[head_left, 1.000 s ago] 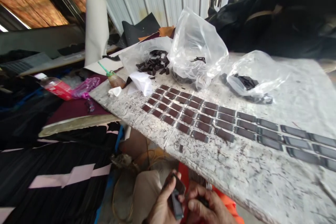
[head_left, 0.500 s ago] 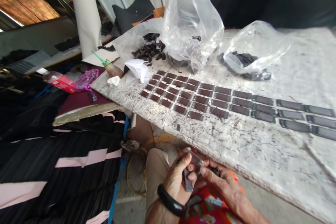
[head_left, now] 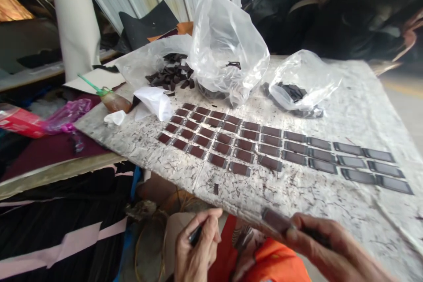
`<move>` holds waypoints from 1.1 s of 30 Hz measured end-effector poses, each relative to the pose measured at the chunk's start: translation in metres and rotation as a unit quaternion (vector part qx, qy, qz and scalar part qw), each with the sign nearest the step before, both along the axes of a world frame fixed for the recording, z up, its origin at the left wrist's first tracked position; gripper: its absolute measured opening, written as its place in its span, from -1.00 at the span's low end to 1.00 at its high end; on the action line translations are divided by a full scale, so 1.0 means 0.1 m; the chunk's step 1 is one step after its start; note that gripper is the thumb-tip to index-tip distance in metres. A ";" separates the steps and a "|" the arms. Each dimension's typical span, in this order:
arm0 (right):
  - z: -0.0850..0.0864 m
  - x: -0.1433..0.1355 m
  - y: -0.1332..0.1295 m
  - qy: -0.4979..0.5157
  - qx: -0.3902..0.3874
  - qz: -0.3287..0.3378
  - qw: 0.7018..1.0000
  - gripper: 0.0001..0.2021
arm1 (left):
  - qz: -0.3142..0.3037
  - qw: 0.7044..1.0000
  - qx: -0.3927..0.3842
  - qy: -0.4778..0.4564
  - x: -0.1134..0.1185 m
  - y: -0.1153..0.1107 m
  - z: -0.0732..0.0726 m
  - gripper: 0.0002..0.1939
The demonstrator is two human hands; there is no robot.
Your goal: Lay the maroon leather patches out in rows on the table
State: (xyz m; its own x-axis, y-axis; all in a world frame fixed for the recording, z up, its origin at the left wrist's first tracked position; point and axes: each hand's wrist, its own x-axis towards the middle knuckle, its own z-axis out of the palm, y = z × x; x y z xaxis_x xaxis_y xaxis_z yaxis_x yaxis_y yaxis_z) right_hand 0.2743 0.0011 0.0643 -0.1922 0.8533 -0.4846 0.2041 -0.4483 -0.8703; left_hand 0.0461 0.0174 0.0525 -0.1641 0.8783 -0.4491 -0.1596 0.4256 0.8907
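We held a small dark rectangular piece over the near edge of the counter, its far end reaching in above the top; whether it touched there we could not tell. Our right hand pinched its near end between thumb and fingers, with something dark partly hidden under the other fingers. Our left hand, just off the counter's near edge, was curled with its fingertips drawn together around a dark item, mostly covered.

On the counter, a loose dark scrap lay near that edge. Rows of flat rectangular pieces ran lengthwise across the counter's middle, leaving an open speckled strip between them and the near edge. Along the counter's far side stood a tall clear bag, a smaller clear bag to its right and a pile of dark strips to its left. White paper and a green-spouted bottle sat toward the counter's left corner. The counter's far right had open room.
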 end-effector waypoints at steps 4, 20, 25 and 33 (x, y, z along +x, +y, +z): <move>0.06 0.22 0.47 -0.118 -0.030 0.002 0.993 -0.57 | -0.151 0.942 0.224 0.200 0.00 0.22 0.17 -0.81; 0.09 0.14 0.78 -0.213 -0.046 0.041 0.975 -0.71 | -0.432 0.823 0.255 0.266 0.42 0.59 -0.08 -0.35; 0.15 0.11 0.83 -0.254 -0.026 0.052 0.965 -0.69 | -0.434 0.708 0.394 0.392 0.41 0.62 -0.16 -0.38; 0.17 0.07 0.83 -0.450 0.032 0.085 0.888 -0.65 | -0.422 0.543 0.471 0.552 0.48 0.66 -0.07 -0.52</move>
